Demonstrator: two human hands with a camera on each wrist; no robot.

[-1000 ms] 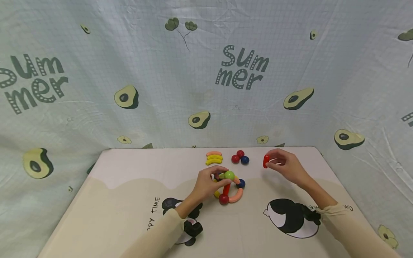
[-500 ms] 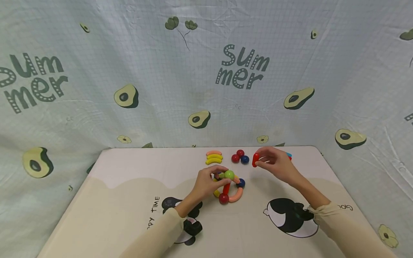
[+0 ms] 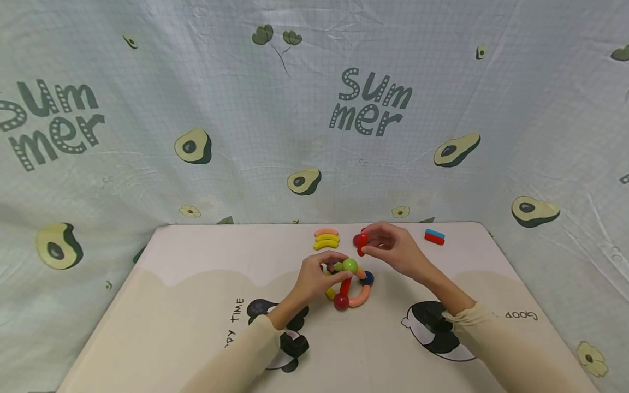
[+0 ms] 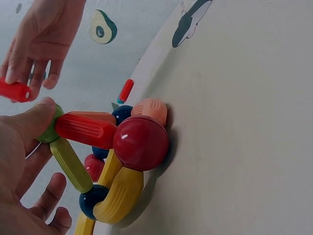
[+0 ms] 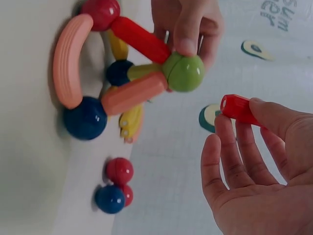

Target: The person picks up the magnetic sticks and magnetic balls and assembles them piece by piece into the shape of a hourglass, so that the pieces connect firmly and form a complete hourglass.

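Note:
My left hand [image 3: 314,277] pinches a light green ball [image 5: 183,72] between thumb and fingers. This ball tops a pyramid of magnetic sticks and balls on the table. From it slope a red stick [image 4: 87,130], a peach stick [image 5: 134,93] and a light green stick [image 4: 71,165]. The base joins a dark red ball [image 4: 141,143] and two dark blue balls, one a near blue ball [image 5: 85,118], through a curved peach stick [image 5: 71,61] and curved yellow pieces [image 4: 120,196]. My right hand [image 3: 399,252] pinches a loose red stick [image 5: 239,108], raised right of the green ball and apart from it.
Curved yellow and peach sticks [image 3: 326,240] lie in a row at the table's back. Beside them, loose red balls [image 5: 120,170] and a blue ball [image 5: 110,199] sit clustered. Red and blue straight sticks [image 3: 434,238] lie at back right. A printed cloth [image 3: 236,109] hangs behind.
My right hand has carried the red stick leftward toward the pyramid, now overlapping the loose balls in the head view and uncovering the sticks at back right. My left hand stays in place.

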